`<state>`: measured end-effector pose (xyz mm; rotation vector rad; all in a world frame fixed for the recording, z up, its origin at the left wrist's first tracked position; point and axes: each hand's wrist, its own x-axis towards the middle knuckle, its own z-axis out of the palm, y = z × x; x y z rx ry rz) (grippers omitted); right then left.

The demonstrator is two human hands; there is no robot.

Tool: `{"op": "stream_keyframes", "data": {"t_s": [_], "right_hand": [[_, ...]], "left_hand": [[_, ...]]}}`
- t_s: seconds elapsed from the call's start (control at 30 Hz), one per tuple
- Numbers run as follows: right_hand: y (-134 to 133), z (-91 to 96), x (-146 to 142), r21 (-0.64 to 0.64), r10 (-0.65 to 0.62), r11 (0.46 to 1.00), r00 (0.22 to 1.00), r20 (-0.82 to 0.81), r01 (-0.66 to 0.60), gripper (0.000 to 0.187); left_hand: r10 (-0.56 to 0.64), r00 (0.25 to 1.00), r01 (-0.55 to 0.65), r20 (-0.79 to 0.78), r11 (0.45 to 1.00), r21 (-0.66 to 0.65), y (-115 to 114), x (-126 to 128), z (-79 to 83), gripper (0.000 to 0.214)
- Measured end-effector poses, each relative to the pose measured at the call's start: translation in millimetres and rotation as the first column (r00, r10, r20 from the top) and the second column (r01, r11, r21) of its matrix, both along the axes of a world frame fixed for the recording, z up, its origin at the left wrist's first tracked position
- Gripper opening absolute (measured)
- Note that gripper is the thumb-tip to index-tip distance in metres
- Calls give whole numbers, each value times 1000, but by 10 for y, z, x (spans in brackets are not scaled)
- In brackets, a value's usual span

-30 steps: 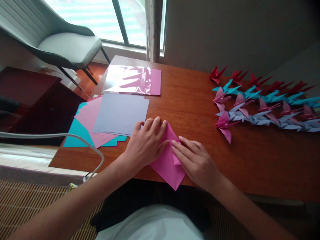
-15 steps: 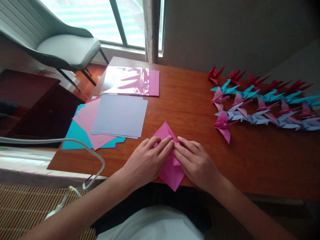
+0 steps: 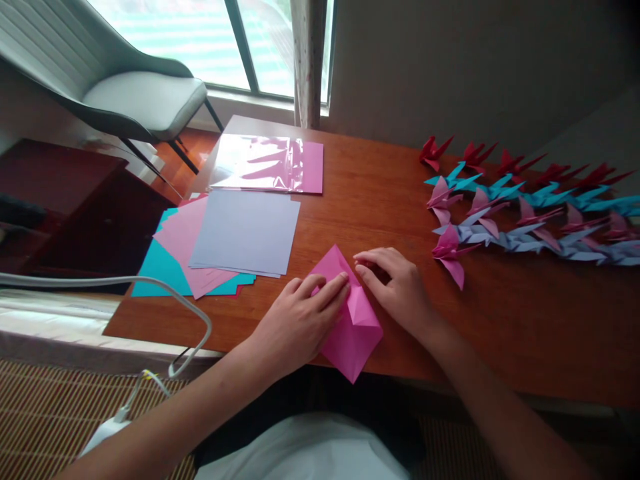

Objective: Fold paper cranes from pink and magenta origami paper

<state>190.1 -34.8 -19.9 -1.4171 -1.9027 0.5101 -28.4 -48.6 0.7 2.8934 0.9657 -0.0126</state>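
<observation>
A bright pink sheet of origami paper (image 3: 353, 343), partly folded into a diamond, lies at the table's front edge. On its left half rests my left hand (image 3: 305, 320), fingers bent and fingertips pressing the paper near its middle crease. A small raised flap shows just right of those fingertips. My right hand (image 3: 395, 283) hovers by the paper's upper right edge, off the sheet, with its fingers curved and a gap between thumb and forefinger. Nothing shows in it. The paper under my left palm is hidden.
Grey-blue sheets (image 3: 245, 230) overlap pink sheets (image 3: 175, 233) and turquoise sheets (image 3: 155, 270) at the left. Behind them lies a clear packet (image 3: 260, 163) with purple-pink paper. Rows of folded paper cranes (image 3: 450, 253) line the right side. A white cable (image 3: 170, 288) loops at the front left.
My right hand has lifted off the paper and drawn back to the right, uncovering the sheet's right half and a raised flap. My left hand stays pressed on the paper.
</observation>
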Motion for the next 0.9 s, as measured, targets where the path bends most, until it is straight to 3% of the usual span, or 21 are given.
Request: {"op": "stream_keyframes", "data": {"t_s": [0.1, 0.27, 0.63, 0.9], "right_hand": [[237, -33, -108, -13, 10, 1000, 995, 98, -9, 3], [426, -44, -178, -54, -20, 998, 982, 190, 31, 12], [597, -19, -257, -113, -92, 986, 967, 239, 122, 20], [598, -22, -251, -109, -72, 989, 964, 257, 103, 19]], "left_hand": [[5, 1000, -5, -17, 1000, 9, -6, 4, -7, 49], [4, 1000, -3, -23, 1000, 13, -12, 6, -2, 49], [7, 1000, -6, -25, 1000, 28, -16, 13, -25, 49], [8, 998, -3, -69, 998, 64, -63, 41, -8, 49]]}}
